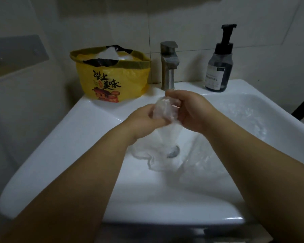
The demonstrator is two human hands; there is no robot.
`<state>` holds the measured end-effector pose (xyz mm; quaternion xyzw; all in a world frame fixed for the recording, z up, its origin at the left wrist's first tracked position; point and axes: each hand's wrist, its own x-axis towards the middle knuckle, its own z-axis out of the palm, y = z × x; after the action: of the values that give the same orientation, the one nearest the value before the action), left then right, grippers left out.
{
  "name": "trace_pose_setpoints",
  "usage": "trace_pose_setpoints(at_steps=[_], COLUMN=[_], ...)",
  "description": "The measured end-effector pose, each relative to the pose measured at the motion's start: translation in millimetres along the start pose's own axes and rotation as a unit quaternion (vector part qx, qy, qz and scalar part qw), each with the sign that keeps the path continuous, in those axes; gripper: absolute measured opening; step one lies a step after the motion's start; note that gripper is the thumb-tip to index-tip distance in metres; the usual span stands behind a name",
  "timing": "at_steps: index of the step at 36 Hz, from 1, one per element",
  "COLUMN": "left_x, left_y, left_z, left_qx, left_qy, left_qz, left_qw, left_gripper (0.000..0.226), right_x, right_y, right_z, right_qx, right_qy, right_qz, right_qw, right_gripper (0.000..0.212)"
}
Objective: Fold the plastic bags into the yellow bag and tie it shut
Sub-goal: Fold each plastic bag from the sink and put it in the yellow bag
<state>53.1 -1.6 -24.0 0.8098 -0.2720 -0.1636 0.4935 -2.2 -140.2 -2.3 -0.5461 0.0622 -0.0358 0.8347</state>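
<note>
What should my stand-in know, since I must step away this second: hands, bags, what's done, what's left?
Left hand: grips the bunched clear bag from below.
Right hand: fingers pinch the same bag at its top.
The bag's loose tail hangs into the sink, over the drain.
Yellow bag: on the sink's back left corner, open, with white and black bags already inside.
More clear plastic seems to lie in the basin at right.
Left: finish folding this bag, pack it and the rest, tie the yellow bag.
</note>
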Motion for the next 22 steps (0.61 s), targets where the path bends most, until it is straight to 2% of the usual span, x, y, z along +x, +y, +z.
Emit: trace_pose_setpoints(at_steps=[6,10,13,17,18,20,22], left_x=[2,-1,-1,2,2,4,7], left_y=[7,-1,-9,-14,-15,-16,-15], left_z=[7,5,-3,-11,-12,-13,-13], left_qx=[-0.081,-0.103,-0.121,-0.122,-0.118,-0.113,-0.109], left_qy=[0.035,0.028,0.017,0.022,0.020,0.023,0.043], left_qz=[0.014,-0.013,-0.021,-0.033,-0.033,-0.021,-0.008], left_qw=[0.996,0.994,0.992,0.992,0.992,0.993,0.993], left_gripper=[0.015,0.030,0.026,0.032,0.030,0.022,0.020], right_x=[-6,-4,-4,2,4,6,10], right_y=[-9,-10,-11,-9,-8,-7,-5], right_z=[-3,-4,-3,-4,-6,-8,-9], right_qx=[0.052,0.059,0.076,0.015,-0.002,-0.055,-0.113], right_qy=[0.011,0.015,0.010,0.041,0.052,0.074,0.104], right_qz=[-0.005,-0.031,-0.029,-0.038,-0.044,-0.056,-0.066], right_qw=[0.999,0.998,0.997,0.998,0.998,0.994,0.986], right_gripper=[0.010,0.009,0.012,0.058,0.063,0.060,0.046])
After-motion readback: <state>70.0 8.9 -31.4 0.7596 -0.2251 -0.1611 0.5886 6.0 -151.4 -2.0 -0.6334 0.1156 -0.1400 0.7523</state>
